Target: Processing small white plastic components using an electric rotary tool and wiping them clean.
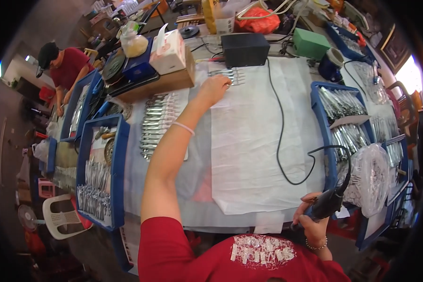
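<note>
My left hand (215, 89) is stretched to the far side of the work table, its fingers pinched at the near end of a small row of slender shiny metal tools (236, 75). What exactly the fingertips grip is partly hidden. My right hand (313, 224) is wrapped round a dark, corded handheld rotary tool (327, 203), held low at the near right edge of the table. Its black cable (281, 152) loops over the white sheet (256, 160) toward a black box (245, 49). A longer row of similar metal tools (156, 123) lies left of the sheet, partly behind my left forearm.
Blue trays of metal tools stand on the left (119, 176) and right (322, 127). A clear plastic bag (369, 176) bulges at the right tray. A tissue box (168, 51) sits back left, a green box (310, 43) back right. Another person (70, 68) works at far left.
</note>
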Demonstrator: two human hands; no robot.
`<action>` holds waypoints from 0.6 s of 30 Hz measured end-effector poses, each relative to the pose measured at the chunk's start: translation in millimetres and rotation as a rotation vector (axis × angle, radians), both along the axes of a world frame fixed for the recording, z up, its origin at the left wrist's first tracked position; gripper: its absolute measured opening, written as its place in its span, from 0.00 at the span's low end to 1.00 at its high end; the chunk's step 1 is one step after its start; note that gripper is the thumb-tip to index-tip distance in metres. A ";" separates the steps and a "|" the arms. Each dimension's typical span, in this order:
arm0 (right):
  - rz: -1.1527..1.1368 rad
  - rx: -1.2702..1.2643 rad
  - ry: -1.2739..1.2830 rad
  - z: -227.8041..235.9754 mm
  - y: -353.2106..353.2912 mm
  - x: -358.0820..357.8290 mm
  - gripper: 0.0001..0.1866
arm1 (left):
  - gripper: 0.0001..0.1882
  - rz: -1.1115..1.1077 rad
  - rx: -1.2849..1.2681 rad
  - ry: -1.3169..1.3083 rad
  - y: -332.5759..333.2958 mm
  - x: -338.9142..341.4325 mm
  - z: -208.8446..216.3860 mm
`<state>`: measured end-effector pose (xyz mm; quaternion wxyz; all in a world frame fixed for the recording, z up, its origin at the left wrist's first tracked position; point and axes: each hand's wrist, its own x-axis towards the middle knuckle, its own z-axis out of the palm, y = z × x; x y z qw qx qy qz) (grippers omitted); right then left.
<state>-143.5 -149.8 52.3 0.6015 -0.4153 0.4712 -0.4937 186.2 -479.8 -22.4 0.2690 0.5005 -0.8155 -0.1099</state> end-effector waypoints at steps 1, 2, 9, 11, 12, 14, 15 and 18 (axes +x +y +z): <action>-0.002 0.017 0.000 0.0 -2.6 -0.5 0.24 | 0.08 -0.003 0.003 0.013 -8.0 -1.9 -11.9; -0.001 0.035 -0.001 0.4 -6.1 -0.8 0.24 | 0.08 0.056 0.022 -0.057 -15.1 -1.9 -23.4; -0.017 0.059 0.003 -2.0 -2.9 -14.0 0.24 | 0.08 0.113 0.020 -0.185 -30.2 -12.6 -28.6; -0.018 0.064 -0.004 -2.5 -3.2 -14.1 0.24 | 0.07 0.108 0.082 -0.195 -30.4 -14.0 -22.2; -0.010 0.062 -0.009 -2.8 -4.3 -13.5 0.24 | 0.07 0.111 0.137 -0.203 -31.1 -13.2 -18.8; 0.008 0.043 0.017 -5.0 -1.4 -16.1 0.25 | 0.07 0.084 0.156 -0.202 -27.1 -14.3 -19.4; 0.029 0.017 0.046 -5.2 -0.9 -17.2 0.25 | 0.07 0.062 0.168 -0.197 -26.7 -13.8 -19.8; 0.054 0.015 0.022 -0.6 7.2 -18.0 0.25 | 0.08 0.067 0.151 -0.119 -11.2 -9.9 -23.0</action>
